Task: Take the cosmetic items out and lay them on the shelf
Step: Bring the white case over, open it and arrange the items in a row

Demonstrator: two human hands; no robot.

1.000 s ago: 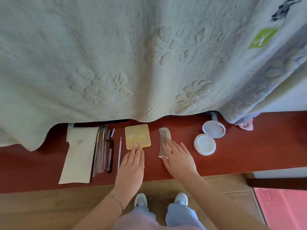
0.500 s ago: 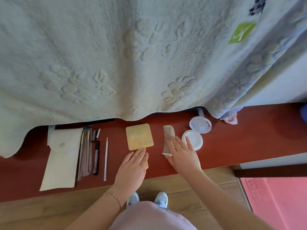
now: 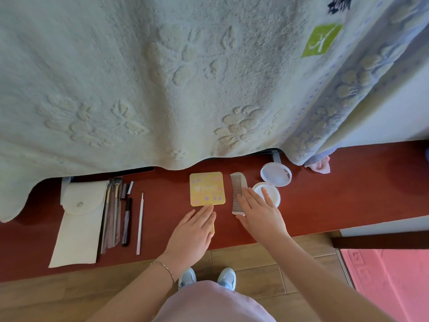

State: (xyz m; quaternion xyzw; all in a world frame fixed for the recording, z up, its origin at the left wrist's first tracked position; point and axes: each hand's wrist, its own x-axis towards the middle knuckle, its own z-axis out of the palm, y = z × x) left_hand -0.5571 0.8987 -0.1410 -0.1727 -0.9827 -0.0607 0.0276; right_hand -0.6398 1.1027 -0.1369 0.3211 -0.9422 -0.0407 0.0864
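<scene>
On the red-brown shelf [image 3: 325, 205] lie a white pouch [image 3: 77, 224], several brushes and pencils [image 3: 116, 217], a thin white stick [image 3: 140, 224], a yellow hand mirror [image 3: 207, 188], a silver comb [image 3: 237, 191] and an open white compact [image 3: 275, 176]. My left hand [image 3: 192, 233] lies flat with straight fingers over the mirror's handle. My right hand [image 3: 260, 212] hovers flat over the comb's lower end and the compact's lower half, hiding part of both.
A pale embossed blanket [image 3: 162, 77] hangs over the back of the shelf. A pink cloth [image 3: 321, 165] sits at the back right. Wooden floor [image 3: 69, 298], my shoes [image 3: 188, 277] and a pink mat [image 3: 390, 282] lie below.
The open compact has moved left, closer to the comb. My right hand has shifted right over comb and compact. My left hand has slid back down the mirror's handle.
</scene>
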